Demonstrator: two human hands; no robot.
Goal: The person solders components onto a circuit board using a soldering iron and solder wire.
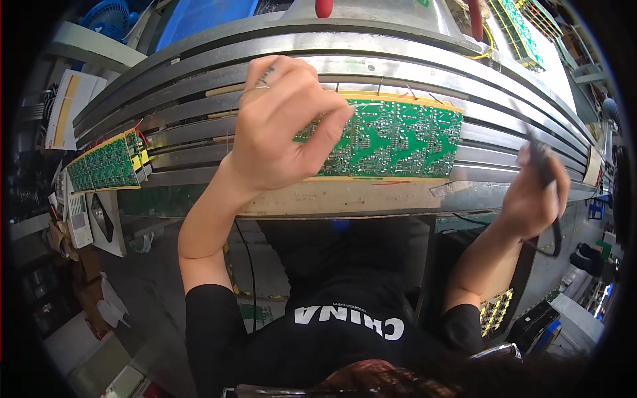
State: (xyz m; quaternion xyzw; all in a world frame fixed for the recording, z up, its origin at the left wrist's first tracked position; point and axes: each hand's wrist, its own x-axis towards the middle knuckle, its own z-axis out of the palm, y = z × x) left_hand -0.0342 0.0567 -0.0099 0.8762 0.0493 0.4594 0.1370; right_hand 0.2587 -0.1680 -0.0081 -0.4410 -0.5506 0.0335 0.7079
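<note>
A long green circuit board panel (pixel 406 139), dotted with solder joints, lies on the metal rails in front of me. My left hand (pixel 285 123) is over its left part, fingers curled into a pinch, and hides that end of the panel. What the pinch holds, if anything, I cannot make out. Off the panel's right end, my right hand (pixel 536 196) is wrapped round the dark handle of a soldering iron (pixel 543 162). Its thin tip points up and away, blurred by motion, and a black cord hangs below the hand.
Another green board panel (pixel 106 164) with red and yellow parts rests at the rails' left end. Slotted metal rails (pixel 192 106) run across the bench. Beyond them are a blue bin (pixel 202 20) and, at the far right, more boards (pixel 521 33). A blue fan (pixel 109 20) stands far left.
</note>
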